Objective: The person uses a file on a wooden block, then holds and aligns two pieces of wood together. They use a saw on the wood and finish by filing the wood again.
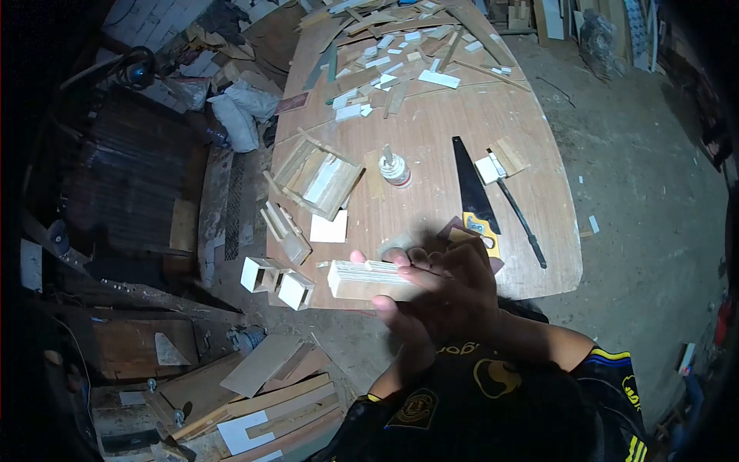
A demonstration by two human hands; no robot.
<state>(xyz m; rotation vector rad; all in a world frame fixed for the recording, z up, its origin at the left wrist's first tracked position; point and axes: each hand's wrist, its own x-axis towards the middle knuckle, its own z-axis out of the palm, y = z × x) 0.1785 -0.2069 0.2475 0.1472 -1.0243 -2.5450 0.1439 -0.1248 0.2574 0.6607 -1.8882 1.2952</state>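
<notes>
A pale wooden block (369, 287) with layered strips along its top is held over the table's near edge. My left hand (412, 335) grips it from below, thumb in front and fingertips showing behind. Across its right end lie the bent fingers of my right hand (466, 289), partly in shadow; the hands overlap there and hide that end. Just beyond my right hand is a handsaw (473, 185) with a yellow handle. Two small box-like pieces (279, 282) sit left of the block.
On the table (431, 131) stand an open wooden box (319, 175), a white glue bottle (395, 169) and a slotted wooden piece (287, 233). A dark rod-like tool (522, 223) lies at the right. Many wood offcuts (385, 69) cover the far end. Boards (262, 416) lie at lower left.
</notes>
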